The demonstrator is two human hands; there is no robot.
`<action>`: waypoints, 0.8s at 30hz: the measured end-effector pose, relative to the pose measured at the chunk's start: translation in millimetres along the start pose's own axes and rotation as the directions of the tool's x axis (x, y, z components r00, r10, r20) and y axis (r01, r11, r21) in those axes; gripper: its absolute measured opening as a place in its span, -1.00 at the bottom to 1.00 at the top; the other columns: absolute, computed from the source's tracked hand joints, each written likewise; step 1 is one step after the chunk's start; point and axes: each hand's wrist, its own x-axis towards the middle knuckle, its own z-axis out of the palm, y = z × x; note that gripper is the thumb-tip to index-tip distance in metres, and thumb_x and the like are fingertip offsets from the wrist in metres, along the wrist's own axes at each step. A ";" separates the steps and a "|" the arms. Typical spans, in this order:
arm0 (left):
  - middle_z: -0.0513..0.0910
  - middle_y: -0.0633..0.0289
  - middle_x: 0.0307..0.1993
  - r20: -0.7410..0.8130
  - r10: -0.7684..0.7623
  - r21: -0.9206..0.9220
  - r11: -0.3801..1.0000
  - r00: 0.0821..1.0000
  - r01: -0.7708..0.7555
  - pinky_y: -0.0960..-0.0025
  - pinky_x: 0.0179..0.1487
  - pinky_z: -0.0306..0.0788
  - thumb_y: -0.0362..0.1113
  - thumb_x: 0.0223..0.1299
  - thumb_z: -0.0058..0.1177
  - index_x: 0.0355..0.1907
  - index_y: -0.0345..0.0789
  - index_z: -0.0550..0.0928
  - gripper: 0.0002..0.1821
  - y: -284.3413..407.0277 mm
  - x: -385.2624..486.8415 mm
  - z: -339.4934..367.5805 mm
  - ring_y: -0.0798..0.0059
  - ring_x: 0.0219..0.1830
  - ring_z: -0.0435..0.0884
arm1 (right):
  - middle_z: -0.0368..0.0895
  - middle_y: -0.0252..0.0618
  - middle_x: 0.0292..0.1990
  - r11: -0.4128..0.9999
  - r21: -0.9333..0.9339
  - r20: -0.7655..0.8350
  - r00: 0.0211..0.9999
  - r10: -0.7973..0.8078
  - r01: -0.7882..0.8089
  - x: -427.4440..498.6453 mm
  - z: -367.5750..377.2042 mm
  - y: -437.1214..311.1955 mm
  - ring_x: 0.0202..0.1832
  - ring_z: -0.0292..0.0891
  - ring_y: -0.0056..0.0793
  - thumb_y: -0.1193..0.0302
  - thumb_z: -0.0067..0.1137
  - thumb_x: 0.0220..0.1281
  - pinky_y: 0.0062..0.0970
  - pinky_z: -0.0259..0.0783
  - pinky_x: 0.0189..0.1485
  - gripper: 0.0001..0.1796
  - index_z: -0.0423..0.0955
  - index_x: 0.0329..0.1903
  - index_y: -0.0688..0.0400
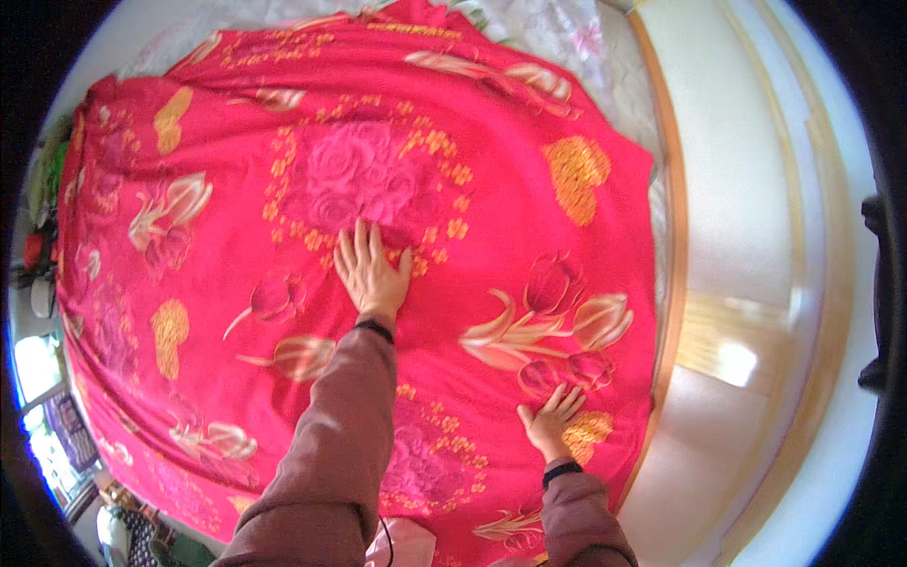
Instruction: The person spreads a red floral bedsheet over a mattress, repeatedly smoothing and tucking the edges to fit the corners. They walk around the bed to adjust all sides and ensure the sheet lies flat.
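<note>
A bright red sheet, printed with tulips, pink roses and gold hearts, covers most of a bed. Palm down, my left hand lies on it just below the large pink rose print, fingers spread. My right hand also rests flat with fingers apart, lower and further right, between a tulip print and a gold heart. Neither hand grips the fabric. Soft creases run across the sheet on the left and along the far end, where the cloth is bunched.
Pale floral bedding shows beyond the sheet's far edge. A wooden bed edge curves along the right, beside a white wall. At the left rim are a bright window and a patterned cushion. Other items at lower left are blurred.
</note>
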 end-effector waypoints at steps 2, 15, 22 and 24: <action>0.23 0.11 0.46 0.033 -0.011 0.002 1.000 0.999 0.011 -0.08 0.54 -0.18 0.15 0.08 0.18 0.36 -0.25 0.40 -0.18 0.8 2.6 -4.0 0.01 0.54 0.00 | -0.52 0.39 0.50 0.999 -0.031 0.111 0.993 0.041 -0.038 2.4 -2.5 -1.7 0.52 -0.63 0.46 -0.37 0.08 0.07 0.48 -0.30 0.39 0.33 -0.37 0.54 0.29; 0.19 0.09 0.47 0.076 0.002 0.060 0.998 0.997 -0.007 -0.11 0.54 -0.18 0.07 0.02 0.22 0.38 -0.28 0.33 -0.13 -2.4 5.6 4.9 -0.03 0.53 0.01 | 0.58 0.21 -0.36 0.921 0.181 -0.785 0.615 -0.076 0.345 338.4 -307.0 -40.1 -0.24 0.53 0.18 0.13 -0.12 0.49 0.03 0.37 -0.18 -0.50 0.52 -0.37 0.32; 0.20 0.11 0.47 0.086 -0.024 0.084 0.996 0.996 0.017 -0.12 0.53 -0.16 0.04 0.05 0.21 0.39 -0.25 0.32 -0.15 -3.3 3.3 11.9 -0.01 0.54 0.01 | 0.60 0.29 0.01 0.994 0.101 -0.256 0.964 0.073 -0.048 499.6 -397.3 -50.6 0.06 0.57 0.13 -0.27 0.04 0.23 -0.14 0.43 0.14 -0.12 0.55 -0.01 0.46; 0.20 0.13 0.47 0.074 -0.025 0.090 0.996 0.997 0.018 -0.11 0.53 -0.16 0.03 0.04 0.22 0.39 -0.25 0.32 -0.15 -1.2 3.8 10.4 0.00 0.54 0.01 | 0.60 0.16 0.08 0.983 0.171 0.083 0.995 0.051 -0.064 497.6 -403.8 -49.4 0.12 0.57 0.03 -0.37 0.03 0.13 -0.17 0.42 0.19 -0.04 0.52 0.11 0.37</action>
